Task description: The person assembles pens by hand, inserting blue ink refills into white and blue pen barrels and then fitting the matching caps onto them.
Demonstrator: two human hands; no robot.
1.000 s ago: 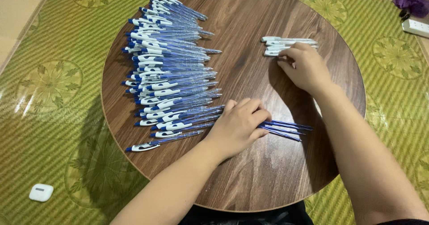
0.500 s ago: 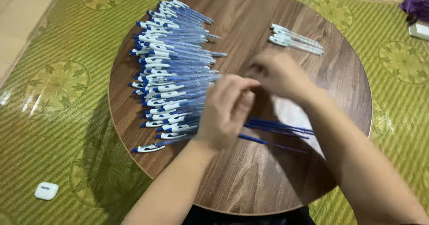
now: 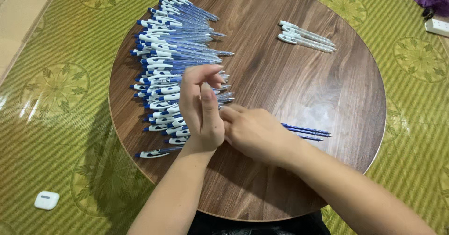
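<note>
The blue-and-white pens [image 3: 177, 71] — light, stiff, smooth plastic, likely to roll — lie heaped at the desk's [image 3: 299, 90] ten o'clock, best pinched mid-barrel; left hand [image 3: 202, 109] half-open and empty above them, right hand [image 3: 255, 133] cupped low, its grip hidden.

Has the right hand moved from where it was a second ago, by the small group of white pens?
Yes. The right hand has left the white pens at the far right of the table and come near-left, meeting the left hand.
</note>
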